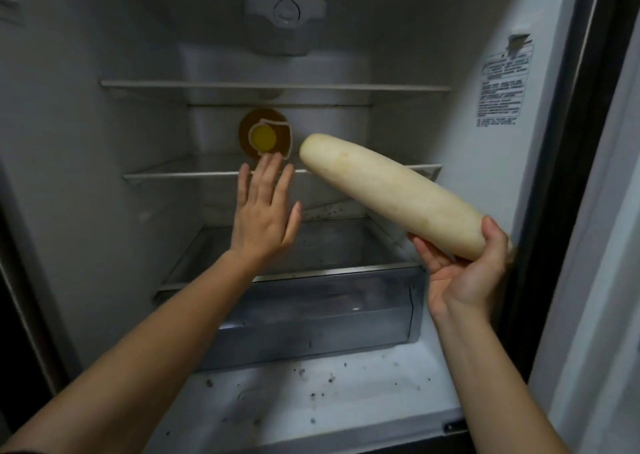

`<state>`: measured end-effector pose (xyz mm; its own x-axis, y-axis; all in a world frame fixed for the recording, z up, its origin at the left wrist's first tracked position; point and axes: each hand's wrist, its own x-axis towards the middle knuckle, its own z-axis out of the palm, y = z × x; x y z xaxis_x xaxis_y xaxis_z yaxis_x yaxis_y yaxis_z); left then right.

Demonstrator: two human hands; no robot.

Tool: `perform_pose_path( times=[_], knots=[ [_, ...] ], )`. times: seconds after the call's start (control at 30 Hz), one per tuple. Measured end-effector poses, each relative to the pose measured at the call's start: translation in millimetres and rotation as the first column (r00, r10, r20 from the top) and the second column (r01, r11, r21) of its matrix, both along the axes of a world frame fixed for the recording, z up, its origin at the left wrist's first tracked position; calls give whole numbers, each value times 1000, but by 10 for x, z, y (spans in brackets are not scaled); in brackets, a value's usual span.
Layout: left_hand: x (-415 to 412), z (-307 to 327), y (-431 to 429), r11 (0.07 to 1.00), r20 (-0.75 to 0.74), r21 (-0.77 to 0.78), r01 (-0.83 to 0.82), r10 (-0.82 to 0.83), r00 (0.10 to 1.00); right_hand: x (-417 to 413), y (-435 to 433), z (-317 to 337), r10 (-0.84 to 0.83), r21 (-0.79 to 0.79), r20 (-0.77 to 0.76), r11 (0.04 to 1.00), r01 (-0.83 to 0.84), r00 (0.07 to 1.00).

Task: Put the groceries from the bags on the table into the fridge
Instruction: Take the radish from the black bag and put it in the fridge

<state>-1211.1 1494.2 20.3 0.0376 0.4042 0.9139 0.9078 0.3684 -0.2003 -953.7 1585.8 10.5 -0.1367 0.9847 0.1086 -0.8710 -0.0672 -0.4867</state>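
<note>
Daikon radish (388, 194), gripped at its butt end by the right hand (464, 270), slants tip-first toward the middle shelf (173, 176) of the fridge (86, 142). This looks like the placing step. Next it needs levelling and sliding in beside the yellow-capped bottle (264, 137). The left hand (265, 211) hovers spread, holding nothing. The bags and counter are out of view, and the bottle's body is hidden.

The left arm stretches from the lower left to mid-frame, where the left hand (265, 211) is raised flat, back toward the camera, fingers (268, 173) straight and slightly spread. The right arm rises from the lower right; the right hand (464, 273), palm up, curls round the near end of a white radish (388, 194).
</note>
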Motion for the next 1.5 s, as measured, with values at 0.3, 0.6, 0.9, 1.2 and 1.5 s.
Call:
perform_pose_path(
  times=[0.3,0.6,0.9,1.2,1.5],
  knots=[
    [-87,-804,0,868,171,-485,-106,212,962,8,76,-413,-49,-81,61,995,54,997],
    [-130,-748,56,744,452,-668,29,374,810,-638,401,-485,-363,348,380,908,232,851],
    [-132,-731,99,742,438,-670,14,380,814,-1053,985,-576,-675,783,560,621,-39,480],
    [-140,-764,87,755,455,-655,22,371,810,-1168,1079,-673,-764,753,643,618,-227,54],
    [-89,-732,73,777,473,-629,13,369,800,-1149,1101,-719,-714,696,698,694,-182,-57]
  ],
)
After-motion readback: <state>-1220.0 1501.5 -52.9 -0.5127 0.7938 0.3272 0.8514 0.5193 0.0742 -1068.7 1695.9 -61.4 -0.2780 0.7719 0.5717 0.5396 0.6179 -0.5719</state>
